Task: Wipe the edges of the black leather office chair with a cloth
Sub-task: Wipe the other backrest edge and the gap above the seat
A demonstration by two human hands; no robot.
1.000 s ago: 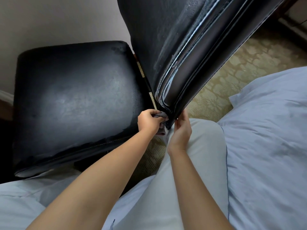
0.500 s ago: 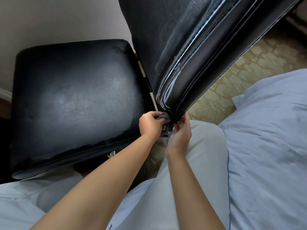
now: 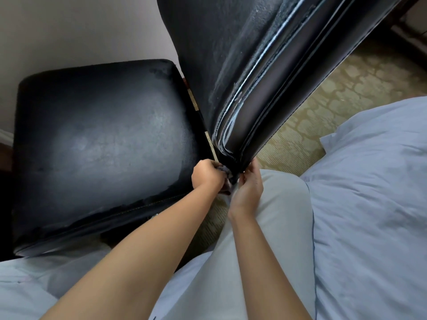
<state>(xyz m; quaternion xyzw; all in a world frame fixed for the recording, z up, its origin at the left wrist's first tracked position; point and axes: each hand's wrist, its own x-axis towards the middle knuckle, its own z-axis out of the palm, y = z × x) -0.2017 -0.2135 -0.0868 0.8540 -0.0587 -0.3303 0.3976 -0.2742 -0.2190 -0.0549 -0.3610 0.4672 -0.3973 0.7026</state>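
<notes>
Your left hand [image 3: 206, 174], just below frame centre, has its fingers curled tight round a bunched grey cloth [image 3: 227, 179], knuckles up, pressing the wad into the bottom corner of the chair's backrest [image 3: 254, 72]. Your right hand [image 3: 250, 184] sits just right of it, fingers close together and bent up against the same corner; whether they pinch the leather or only brace it, cannot tell. Likely the right steadies the edge so the left can rub into the seam. Backrest runs from that corner up to the upper right of the frame, piped edge dusty and pale. Seat cushion [image 3: 104, 144] fills the left half. White bedding [image 3: 369, 181] lower right, patterned carpet [image 3: 323, 107] between.
</notes>
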